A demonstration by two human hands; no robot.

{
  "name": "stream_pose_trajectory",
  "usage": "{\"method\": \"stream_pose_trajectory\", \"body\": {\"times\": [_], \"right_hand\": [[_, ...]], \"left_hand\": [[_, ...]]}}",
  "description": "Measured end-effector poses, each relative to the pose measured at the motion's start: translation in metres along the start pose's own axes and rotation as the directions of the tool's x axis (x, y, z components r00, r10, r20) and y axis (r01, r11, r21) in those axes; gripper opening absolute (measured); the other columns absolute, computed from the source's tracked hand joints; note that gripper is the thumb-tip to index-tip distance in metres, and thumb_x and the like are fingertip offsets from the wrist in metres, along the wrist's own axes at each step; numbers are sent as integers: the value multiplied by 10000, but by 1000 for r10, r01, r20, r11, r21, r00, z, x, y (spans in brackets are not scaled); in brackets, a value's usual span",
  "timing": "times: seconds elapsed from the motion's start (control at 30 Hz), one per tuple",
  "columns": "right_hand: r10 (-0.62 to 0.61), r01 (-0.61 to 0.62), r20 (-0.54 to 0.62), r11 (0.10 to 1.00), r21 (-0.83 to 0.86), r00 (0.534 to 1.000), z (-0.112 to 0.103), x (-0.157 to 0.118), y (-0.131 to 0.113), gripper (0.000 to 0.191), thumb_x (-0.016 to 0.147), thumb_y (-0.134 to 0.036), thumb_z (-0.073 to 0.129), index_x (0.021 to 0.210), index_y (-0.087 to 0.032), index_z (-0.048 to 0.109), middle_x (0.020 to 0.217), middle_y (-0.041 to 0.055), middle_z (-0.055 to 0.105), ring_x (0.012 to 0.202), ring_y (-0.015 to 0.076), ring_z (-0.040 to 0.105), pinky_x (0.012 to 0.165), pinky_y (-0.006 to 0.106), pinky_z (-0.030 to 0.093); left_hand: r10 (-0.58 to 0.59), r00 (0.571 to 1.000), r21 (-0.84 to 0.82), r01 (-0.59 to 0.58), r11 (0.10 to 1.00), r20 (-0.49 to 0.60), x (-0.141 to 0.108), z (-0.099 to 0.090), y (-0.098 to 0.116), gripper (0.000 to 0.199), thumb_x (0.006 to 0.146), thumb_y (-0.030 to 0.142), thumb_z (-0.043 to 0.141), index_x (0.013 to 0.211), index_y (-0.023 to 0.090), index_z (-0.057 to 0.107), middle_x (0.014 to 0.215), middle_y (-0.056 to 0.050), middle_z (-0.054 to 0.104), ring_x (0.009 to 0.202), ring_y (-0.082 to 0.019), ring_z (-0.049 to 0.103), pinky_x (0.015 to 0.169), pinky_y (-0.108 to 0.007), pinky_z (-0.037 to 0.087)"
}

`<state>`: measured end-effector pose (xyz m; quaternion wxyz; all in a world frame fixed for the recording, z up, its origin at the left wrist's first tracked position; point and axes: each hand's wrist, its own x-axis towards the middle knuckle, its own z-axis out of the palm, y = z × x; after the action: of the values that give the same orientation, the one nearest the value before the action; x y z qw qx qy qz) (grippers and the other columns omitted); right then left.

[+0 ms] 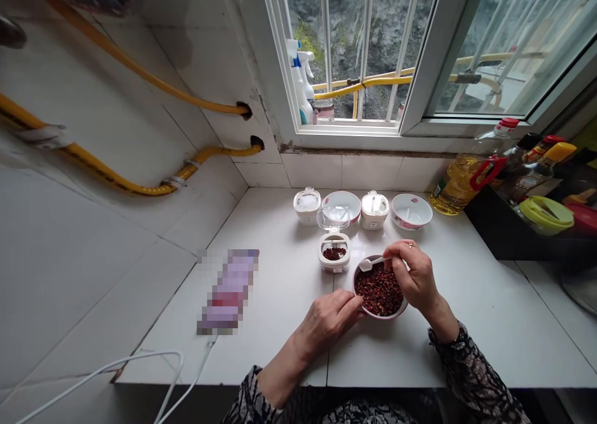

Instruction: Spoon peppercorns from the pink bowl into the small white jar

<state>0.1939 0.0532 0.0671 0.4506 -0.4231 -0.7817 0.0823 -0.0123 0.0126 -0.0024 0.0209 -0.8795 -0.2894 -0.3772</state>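
over the bowl [403, 306], the bent right hand [413, 275] pinches a small white spoon [368, 264] between closed fingertips.

The white tiled bench [280, 343] has room left of the hands [370, 296]; white lidded pots [375, 211] block the back.

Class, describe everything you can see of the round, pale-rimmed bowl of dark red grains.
The round, pale-rimmed bowl looks smooth and hard, perhaps ceramic or plastic. Small, dry-looking dark red grains cover its inside. It is open side up, apparently on the white tiled countertop, right of the small white jar with a raised clear lid. The left hand holds its near left rim; the right hand holds a small white spoon over it. Its underside is hidden.
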Motion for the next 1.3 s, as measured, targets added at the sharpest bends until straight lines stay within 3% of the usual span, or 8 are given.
{"method": "stream_pose_trajectory", "body": {"times": [0.23,0.37,0.5,0.8,1.0,1.13,1.23,1.3], "right_hand": [[89,-75,276,995,-60,957,15,-10,9,218,832,-87,403,746,-217,556,669,-9,680,574,155,559,891,417,423],[248,-253,237,967,-6,939,14,-10,10,239,843,-126,399,745,-229,591,610,2,674,744,217,615,819,380,447],[366,-394,227,915,91,902,8,-9,10,239,831,-152,403,728,-230,605,546,-15,657,709,213,625,803,358,442],[476,-502,171,844,187,863,5,-7,10,203,795,-211,437,686,-221,608,516,-15,636,619,186,603,777,341,448],[612,-632,219,616,470,760,6,-3,13,167,793,-316,502,766,-195,614,560,-4,635,560,162,587,616,296,471],[555,-530,136,649,546,820,12,1,4,185,875,-353,507,883,-194,603,691,22,680,653,166,627,670,309,513],[409,-387,50,808,444,911,21,3,-7,174,957,-296,440,993,-206,584,830,46,704,739,173,640,709,321,521],[212,-214,37,938,273,977,27,2,-11,186,963,-208,413,1023,-208,589,884,63,706,791,191,634,754,347,511]], "left_hand": [[16,1000,-14,-17,1000,-16,1,0,-1,194,1038,262,410,1075,129,547,810,-58,653,677,-153,627,580,-246,494],[13,1000,-24,-13,1000,-6,1,-1,-1,190,1040,264,409,1071,138,547,815,-56,653,678,-149,626,584,-244,489],[-6,1000,-21,6,1000,6,0,-1,0,181,1038,262,418,1072,141,548,801,-46,652,648,-139,603,567,-238,474],[0,1000,-39,0,999,7,-1,0,-1,160,1029,252,442,1085,140,542,823,-50,654,677,-139,614,591,-236,489],[15,1000,-42,-15,999,-2,-1,0,-2,167,1029,250,436,1084,133,542,824,-60,654,694,-149,620,596,-243,497],[13,1000,-34,-13,999,-8,0,1,-2,167,1030,252,432,1076,135,543,816,-54,651,679,-144,613,582,-239,493],[3,1000,-27,-3,1000,-8,0,1,-1,170,1029,253,435,1062,134,552,804,-54,646,667,-143,610,573,-238,493],[2,1000,-19,-2,1000,-6,0,1,0,178,1030,258,431,1043,135,560,794,-55,641,664,-145,610,569,-239,491]]}}
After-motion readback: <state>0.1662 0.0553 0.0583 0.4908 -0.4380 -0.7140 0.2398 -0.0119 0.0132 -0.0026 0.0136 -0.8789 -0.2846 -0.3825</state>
